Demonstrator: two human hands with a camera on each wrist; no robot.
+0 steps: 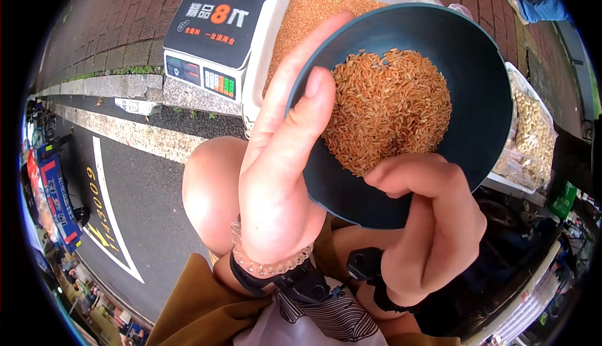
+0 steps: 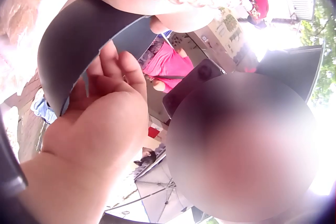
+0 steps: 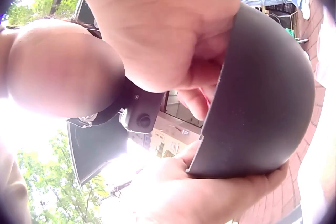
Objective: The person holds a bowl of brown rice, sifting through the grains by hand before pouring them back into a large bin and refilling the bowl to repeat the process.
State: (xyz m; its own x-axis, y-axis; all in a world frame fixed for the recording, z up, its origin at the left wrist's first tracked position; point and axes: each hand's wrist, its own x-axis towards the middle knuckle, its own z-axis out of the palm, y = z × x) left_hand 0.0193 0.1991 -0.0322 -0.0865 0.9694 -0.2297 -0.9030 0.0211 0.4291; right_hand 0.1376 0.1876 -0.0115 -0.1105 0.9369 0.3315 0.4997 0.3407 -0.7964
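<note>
A dark blue-green bowl (image 1: 480,104) with reddish-brown grains (image 1: 395,101) inside is tilted toward the head camera. My left hand (image 1: 276,145) grips its left side, thumb over the rim and fingers beneath; the right wrist view shows this hand (image 3: 210,192) under the bowl (image 3: 257,98). My right hand (image 1: 439,214) reaches over the near rim, its curled fingertips at the lower edge of the grains. In the left wrist view, the right hand's (image 2: 100,113) fingers are bent inside the bowl (image 2: 73,40); whether they pinch any grains is hidden.
Behind the bowl stands a white tub (image 1: 256,82) of reddish grain, beside a digital scale (image 1: 216,29) on the left. A bag of pale pieces (image 1: 533,133) lies at the right. A kerb (image 1: 125,87) and road (image 1: 147,189) run along the left.
</note>
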